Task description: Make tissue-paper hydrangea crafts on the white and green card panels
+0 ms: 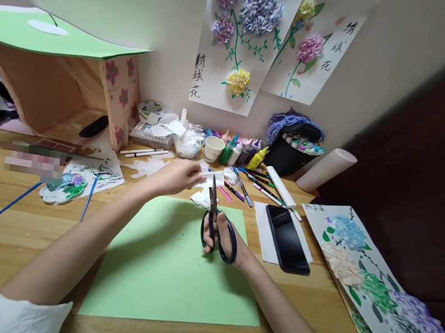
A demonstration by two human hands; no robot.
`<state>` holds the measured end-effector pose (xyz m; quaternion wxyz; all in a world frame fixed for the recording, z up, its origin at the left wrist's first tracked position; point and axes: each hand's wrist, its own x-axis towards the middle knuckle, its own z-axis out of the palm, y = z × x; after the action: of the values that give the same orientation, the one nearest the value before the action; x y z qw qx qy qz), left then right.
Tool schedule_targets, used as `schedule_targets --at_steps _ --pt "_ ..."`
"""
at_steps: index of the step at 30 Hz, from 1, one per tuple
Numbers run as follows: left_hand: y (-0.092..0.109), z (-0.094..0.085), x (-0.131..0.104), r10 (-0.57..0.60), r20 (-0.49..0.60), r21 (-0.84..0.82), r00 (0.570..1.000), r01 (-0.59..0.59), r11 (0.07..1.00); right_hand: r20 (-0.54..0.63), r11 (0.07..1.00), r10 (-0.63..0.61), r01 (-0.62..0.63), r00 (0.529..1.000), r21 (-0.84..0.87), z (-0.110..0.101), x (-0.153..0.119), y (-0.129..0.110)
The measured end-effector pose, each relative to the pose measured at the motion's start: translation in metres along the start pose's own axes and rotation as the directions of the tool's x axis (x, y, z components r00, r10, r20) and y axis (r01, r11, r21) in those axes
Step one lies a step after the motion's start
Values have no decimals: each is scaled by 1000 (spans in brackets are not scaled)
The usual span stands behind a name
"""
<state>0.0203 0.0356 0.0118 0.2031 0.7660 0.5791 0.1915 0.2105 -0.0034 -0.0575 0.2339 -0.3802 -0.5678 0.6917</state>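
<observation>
My left hand pinches a small piece of white paper above the back edge of a light green sheet. Dark-handled scissors are in my right hand, its fingers through the loops. The blades point away from me and meet or overlap the white paper; whether they cut into it cannot be made out. Another white scrap lies just under the hands, by the green sheet's back edge.
A phone lies on white paper at the right, beside flower artwork. Markers, a paper cup and paint bottles stand or lie behind the hands. Brushes and a paint palette are at the left.
</observation>
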Motion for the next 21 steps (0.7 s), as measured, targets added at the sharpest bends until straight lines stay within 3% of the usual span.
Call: schedule_targets --at_steps 15,21 --pt "3 -1 -2 -9 35 -89 999 12 996 -2 991 -47 46 999 -122 0 -2 0" --pt "-1 -1 0 1 28 -130 1000 3 991 -49 971 -147 135 988 -199 1 0 7"
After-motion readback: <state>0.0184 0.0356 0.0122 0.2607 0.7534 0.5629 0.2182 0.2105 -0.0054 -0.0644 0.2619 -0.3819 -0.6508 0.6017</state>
